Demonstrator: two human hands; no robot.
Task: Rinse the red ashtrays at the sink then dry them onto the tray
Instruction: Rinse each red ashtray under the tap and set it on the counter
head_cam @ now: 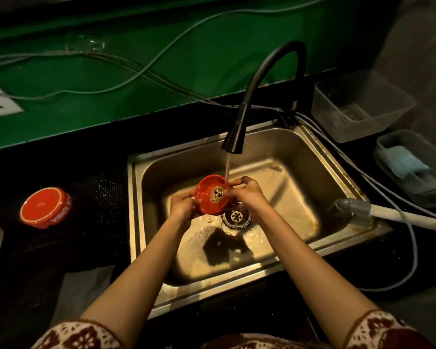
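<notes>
So the red ashtray (pixel 211 195) is held over the steel sink (pixel 320 157), just above the drain (pixel 236 217), tilted so its bowl faces up toward the black gooseneck faucet (pixel 267 91). Makes sense, the water stream (pixel 227 170) lands right at its upper rim and runs off into the basin. Left hand (pixel 183 206) grips the lower left edge, right hand (pixel 247 192) pinches the right rim, fingers closed on it, probably rubbing at the pale patch in the middle (sticker or gunk, too dim to say). A second red ashtray (pixel 45 207) sits on the dark counter to the left, well apart from the sink, looks like it's waiting its turn. I can't pick out the drying tray for sure.
</notes>
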